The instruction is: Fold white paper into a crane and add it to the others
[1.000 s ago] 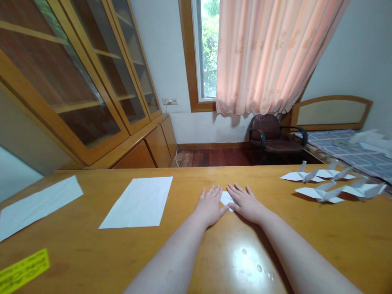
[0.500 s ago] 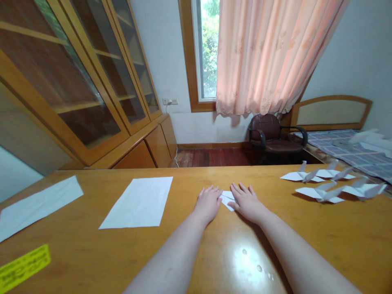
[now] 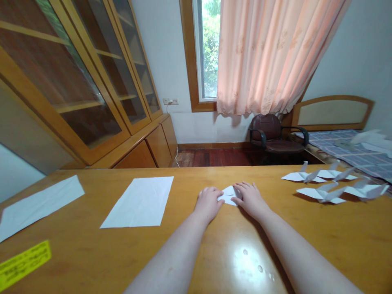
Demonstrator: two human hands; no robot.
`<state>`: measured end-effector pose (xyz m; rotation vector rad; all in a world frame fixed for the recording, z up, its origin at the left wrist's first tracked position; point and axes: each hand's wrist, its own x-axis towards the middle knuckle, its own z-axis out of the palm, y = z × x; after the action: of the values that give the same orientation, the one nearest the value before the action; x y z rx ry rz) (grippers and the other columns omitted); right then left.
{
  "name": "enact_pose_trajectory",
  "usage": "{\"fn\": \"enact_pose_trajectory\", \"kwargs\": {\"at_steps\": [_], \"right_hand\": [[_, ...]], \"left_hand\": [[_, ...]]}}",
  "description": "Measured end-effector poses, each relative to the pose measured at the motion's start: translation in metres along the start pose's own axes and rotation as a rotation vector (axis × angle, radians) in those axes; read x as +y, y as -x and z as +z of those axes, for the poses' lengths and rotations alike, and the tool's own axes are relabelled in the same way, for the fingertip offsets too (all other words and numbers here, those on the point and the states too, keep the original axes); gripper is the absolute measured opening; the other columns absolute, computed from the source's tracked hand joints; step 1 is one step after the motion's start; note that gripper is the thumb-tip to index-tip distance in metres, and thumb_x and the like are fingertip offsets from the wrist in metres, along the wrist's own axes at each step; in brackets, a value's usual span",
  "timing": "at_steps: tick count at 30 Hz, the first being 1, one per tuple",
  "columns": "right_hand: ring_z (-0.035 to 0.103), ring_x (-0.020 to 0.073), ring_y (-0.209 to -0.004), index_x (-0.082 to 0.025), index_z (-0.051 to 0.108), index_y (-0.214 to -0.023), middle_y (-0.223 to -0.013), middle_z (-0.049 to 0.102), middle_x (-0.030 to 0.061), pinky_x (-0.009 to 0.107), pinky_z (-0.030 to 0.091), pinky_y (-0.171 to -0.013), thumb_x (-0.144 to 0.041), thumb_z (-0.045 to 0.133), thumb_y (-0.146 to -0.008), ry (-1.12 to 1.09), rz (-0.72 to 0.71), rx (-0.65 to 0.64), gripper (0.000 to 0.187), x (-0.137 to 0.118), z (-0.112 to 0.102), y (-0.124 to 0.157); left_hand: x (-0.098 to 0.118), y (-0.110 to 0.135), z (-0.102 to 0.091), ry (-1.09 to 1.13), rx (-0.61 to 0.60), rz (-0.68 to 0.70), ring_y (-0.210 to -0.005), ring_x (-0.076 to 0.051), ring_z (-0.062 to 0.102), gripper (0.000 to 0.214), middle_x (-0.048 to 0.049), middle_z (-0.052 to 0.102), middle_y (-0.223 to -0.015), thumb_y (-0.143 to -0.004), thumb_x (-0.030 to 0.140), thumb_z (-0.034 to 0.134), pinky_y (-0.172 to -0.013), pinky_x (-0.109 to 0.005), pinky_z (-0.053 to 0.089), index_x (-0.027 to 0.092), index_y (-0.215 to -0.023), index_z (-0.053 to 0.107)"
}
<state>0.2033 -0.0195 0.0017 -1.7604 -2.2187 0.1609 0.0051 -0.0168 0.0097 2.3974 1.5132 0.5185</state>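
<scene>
A small folded white paper (image 3: 229,194) lies on the wooden table (image 3: 275,253) between my hands. My left hand (image 3: 208,203) has its fingers curled, with the fingertips pinching the paper's left edge. My right hand (image 3: 250,197) rests on the paper's right side, its fingers bent over it and its thumb at the near edge. Most of the paper is hidden under the two hands.
A flat white sheet (image 3: 140,201) lies to the left, another sheet (image 3: 36,206) at the far left, and a yellow label (image 3: 23,265) near the front left edge. Several folded paper cranes (image 3: 329,184) stand at the right. Beyond the table are a cabinet, a chair (image 3: 272,136) and a bed.
Both hands have gone from lying flat on the paper to curling their fingers around it. The paper now lifts slightly between them.
</scene>
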Motion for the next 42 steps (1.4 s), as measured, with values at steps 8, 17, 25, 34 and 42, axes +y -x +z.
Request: {"fn": "enact_pose_trajectory", "kwargs": {"at_steps": [8, 17, 25, 34, 42], "right_hand": [[0.061, 0.0166, -0.076, -0.023, 0.073, -0.081, -0.081, 0.068, 0.0040, 0.026, 0.041, -0.071, -0.028, 0.051, -0.083, -0.115, -0.065, 0.035, 0.022, 0.000, -0.007, 0.001], [0.061, 0.0173, -0.075, -0.024, 0.073, -0.075, -0.079, 0.070, 0.0033, 0.028, 0.039, -0.071, -0.032, 0.052, -0.083, -0.126, -0.066, 0.035, 0.024, -0.005, -0.013, 0.004], [0.060, 0.0206, -0.091, -0.026, 0.074, -0.089, -0.097, 0.069, 0.0045, 0.032, 0.040, -0.083, -0.031, 0.056, -0.081, -0.169, -0.098, 0.006, 0.020, 0.001, -0.005, 0.001], [0.059, 0.0220, -0.095, -0.026, 0.073, -0.093, -0.101, 0.068, 0.0049, 0.035, 0.039, -0.087, -0.035, 0.057, -0.081, -0.173, -0.150, -0.016, 0.022, 0.005, -0.001, -0.001], [0.056, 0.0220, -0.099, -0.025, 0.070, -0.098, -0.106, 0.066, 0.0053, 0.036, 0.037, -0.090, -0.037, 0.061, -0.078, -0.153, -0.095, -0.016, 0.025, 0.001, -0.004, 0.000]], "left_hand": [[0.002, 0.002, -0.001, 0.077, -0.024, 0.036, -0.101, -0.022, 0.054, 0.034, -0.0037, 0.060, -0.108, -0.078, 0.036, 0.060, -0.093, -0.035, 0.041, 0.026, -0.110, 0.063], [0.002, 0.000, 0.000, 0.116, -0.045, 0.072, -0.097, -0.021, 0.056, 0.026, -0.0057, 0.065, -0.105, -0.081, 0.031, 0.054, -0.090, -0.034, 0.043, 0.021, -0.102, 0.066], [0.002, -0.002, 0.001, 0.093, -0.037, 0.095, -0.082, -0.018, 0.059, 0.022, -0.0034, 0.067, -0.086, -0.084, 0.027, 0.048, -0.076, -0.030, 0.044, 0.022, -0.084, 0.069], [0.004, 0.001, -0.001, 0.074, -0.024, 0.051, -0.097, -0.021, 0.055, 0.024, -0.0045, 0.065, -0.101, -0.080, 0.030, 0.057, -0.089, -0.035, 0.041, 0.024, -0.101, 0.065], [0.004, 0.004, -0.001, 0.114, -0.043, 0.081, -0.113, -0.023, 0.048, 0.031, -0.0033, 0.059, -0.119, -0.082, 0.034, 0.055, -0.100, -0.039, 0.035, 0.028, -0.111, 0.063]]}}
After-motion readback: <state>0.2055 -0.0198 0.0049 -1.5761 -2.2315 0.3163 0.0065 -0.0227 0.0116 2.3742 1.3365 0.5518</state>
